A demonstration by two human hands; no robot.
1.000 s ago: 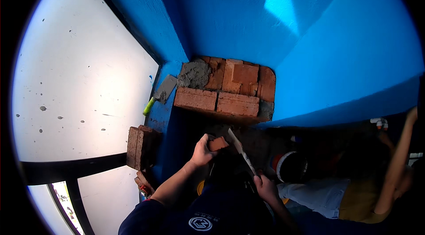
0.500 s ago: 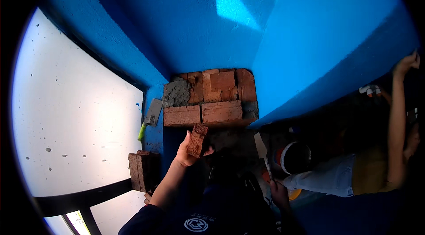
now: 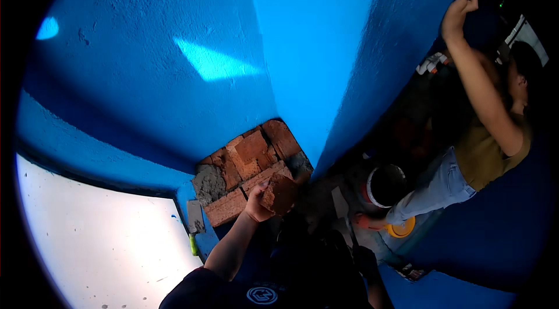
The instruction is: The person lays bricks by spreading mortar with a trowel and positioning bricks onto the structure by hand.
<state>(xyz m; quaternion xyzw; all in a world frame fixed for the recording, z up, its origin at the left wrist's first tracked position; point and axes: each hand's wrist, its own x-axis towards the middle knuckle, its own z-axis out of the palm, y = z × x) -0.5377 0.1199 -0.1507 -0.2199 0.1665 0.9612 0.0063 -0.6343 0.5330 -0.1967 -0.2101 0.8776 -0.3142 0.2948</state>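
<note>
My left hand (image 3: 257,206) is wrapped round a reddish-brown brick (image 3: 280,195), held up just in front of a low brick structure (image 3: 228,208). Loose bricks and brick pieces (image 3: 251,147) lie on top of that structure. A heap of wet grey mortar (image 3: 208,185) sits on its left end. In deep shadow at the lower right, my right hand (image 3: 365,261) is closed round the handle of a trowel (image 3: 340,203), its pale blade pointing away from me. Another trowel (image 3: 196,216), with a bright green handle, lies on the blue ledge at the left.
Blue walls (image 3: 303,29) meet in a corner behind the bricks. A bright white panel (image 3: 105,239) stands at the left. On the right are a dark bucket (image 3: 387,186), a yellow round container (image 3: 402,227) and a co-worker (image 3: 489,140) with one arm raised against the wall.
My view has swung to the right, so the bricks appear lower and tilted. The held brick has turned and shows a broader face. Both hands keep their hold.
</note>
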